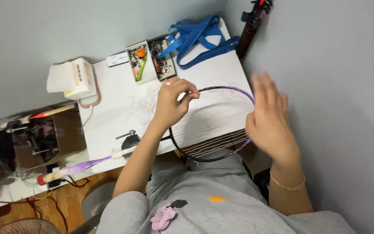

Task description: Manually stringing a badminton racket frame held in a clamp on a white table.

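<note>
Stringing looks to be the step in hand in the head view: the left hand [172, 102] pinches a thin string at the top of the purple and black racket frame [239, 90], which lies flat on the white table [109, 112] with only a few strings across its lower part. The right hand [268, 119] hovers open and blurred beside the rim, holding nothing. Next likely calls for steady tension on that string.
</note>
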